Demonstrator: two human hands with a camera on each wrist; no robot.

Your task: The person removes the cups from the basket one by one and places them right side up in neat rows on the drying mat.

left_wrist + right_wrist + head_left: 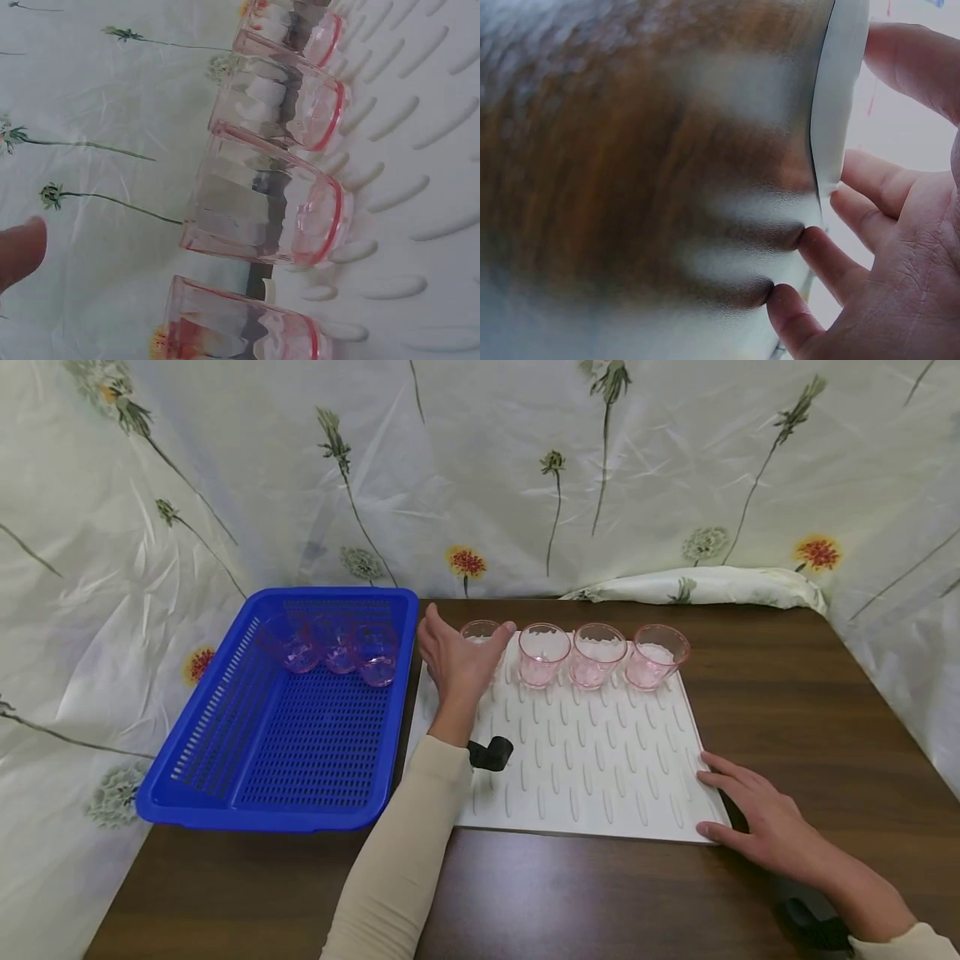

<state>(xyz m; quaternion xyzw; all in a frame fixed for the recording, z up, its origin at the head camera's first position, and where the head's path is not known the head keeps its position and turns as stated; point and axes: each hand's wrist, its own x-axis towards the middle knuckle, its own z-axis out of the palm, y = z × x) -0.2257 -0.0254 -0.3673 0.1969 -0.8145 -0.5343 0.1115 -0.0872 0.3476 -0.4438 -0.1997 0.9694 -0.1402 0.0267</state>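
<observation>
Four clear glasses with a pink tint stand in a row along the far edge of a white ridged board [592, 760]. The leftmost glass [480, 628] is partly behind my left hand [459, 656], whose thumb and fingers are spread. In the left wrist view the thumb [21, 251] is apart from the nearby glass [262, 319]. The other three are the second glass [543, 656], third glass [597, 656] and rightmost glass [656, 657]. My right hand [772, 818] rests at the board's right edge, fingertips and thumb against it, fingers extended.
A blue plastic basket [262, 822] stands left of the board, with three pink glasses [375, 656] at its far end. Behind the brown wooden table [787, 693] hangs a flowered cloth [487, 485], with a rolled fold [705, 587] along the back edge.
</observation>
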